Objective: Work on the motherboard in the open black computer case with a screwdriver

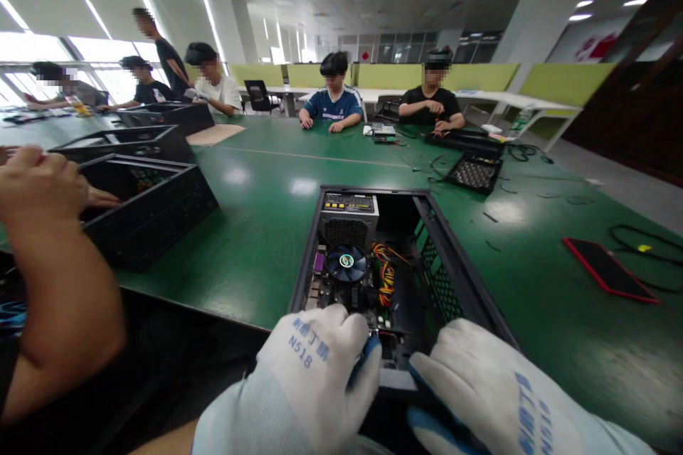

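Observation:
An open black computer case (469, 284) lies in front of me on the green table. Inside it are a silver power supply (349, 231), a black cooling fan (346, 263) and a bundle of yellow, red and black cables (386, 277). My left hand (320, 362), in a white and blue work glove, reaches into the near left part of the case. Its fingers are closed together over the board; what they hold is hidden. My right hand (474, 377), gloved alike, grips the near right edge of the case, its thumb and fingers on either side.
Another open case (154, 206) stands to the left, with a nearby person's bare arm (69, 277) beside it. A red-edged black tablet (610, 270) and a black cable lie right. Farther back are a black tray (474, 172), scattered cable ties and several people.

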`<state>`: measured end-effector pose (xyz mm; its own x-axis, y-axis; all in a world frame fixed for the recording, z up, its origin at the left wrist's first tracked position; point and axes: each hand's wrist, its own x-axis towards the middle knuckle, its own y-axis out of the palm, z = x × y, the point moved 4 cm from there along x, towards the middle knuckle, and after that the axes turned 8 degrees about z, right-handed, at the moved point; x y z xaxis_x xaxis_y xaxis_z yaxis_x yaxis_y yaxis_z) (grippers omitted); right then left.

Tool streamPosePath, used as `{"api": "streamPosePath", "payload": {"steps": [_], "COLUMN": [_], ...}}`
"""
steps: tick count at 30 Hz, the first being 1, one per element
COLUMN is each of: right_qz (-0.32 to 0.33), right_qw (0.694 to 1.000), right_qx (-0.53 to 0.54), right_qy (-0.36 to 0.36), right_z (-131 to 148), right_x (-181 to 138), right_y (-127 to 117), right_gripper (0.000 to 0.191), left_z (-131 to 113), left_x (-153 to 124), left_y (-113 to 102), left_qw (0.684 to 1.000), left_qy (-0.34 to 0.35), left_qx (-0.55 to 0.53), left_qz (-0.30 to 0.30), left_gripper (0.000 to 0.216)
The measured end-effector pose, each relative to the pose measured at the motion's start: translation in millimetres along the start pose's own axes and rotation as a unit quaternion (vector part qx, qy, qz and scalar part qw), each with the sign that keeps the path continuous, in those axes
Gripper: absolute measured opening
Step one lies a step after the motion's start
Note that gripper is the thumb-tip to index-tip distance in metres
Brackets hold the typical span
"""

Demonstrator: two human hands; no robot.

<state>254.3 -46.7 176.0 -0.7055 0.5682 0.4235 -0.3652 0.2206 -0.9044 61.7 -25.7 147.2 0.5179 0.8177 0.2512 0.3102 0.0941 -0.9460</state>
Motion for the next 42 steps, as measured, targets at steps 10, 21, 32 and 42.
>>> {"api": "streamPosePath", "payload": {"steps": [10, 21, 32, 42], "right_qz": [0.269, 0.459, 0.396, 0.495], "right_qw": [0.958, 0.869, 0.895, 0.856], "right_qx": [-0.1, -0.185, -0.171, -0.134], "right_qy": [0.007, -0.031, 0.118, 0.063], "right_z": [-69.5, -84.3, -124.5, -109.2], "right_x": [42.3, 84.7, 96.9, 112.9], "right_y": [47.4, 84.9, 77.8, 83.4], "right_gripper": [0.02, 0.02, 0.011, 0.03], "left_z": [-1.2, -0.9, -1.3, -1.6], "left_x": [0.8, -2.0, -1.3, -2.9], "left_y": [-3.4, -5.4, -3.8, -3.4], "left_qw": [1.0, 1.0, 1.0, 1.0], "left_qy": [-0.012, -0.01, -0.011, -0.016], "left_qx": [0.002, -0.001, -0.002, 0.003], "left_qz": [0.001, -0.02, -0.022, -0.018], "left_gripper": [0.02, 0.021, 0.021, 0.021]}}
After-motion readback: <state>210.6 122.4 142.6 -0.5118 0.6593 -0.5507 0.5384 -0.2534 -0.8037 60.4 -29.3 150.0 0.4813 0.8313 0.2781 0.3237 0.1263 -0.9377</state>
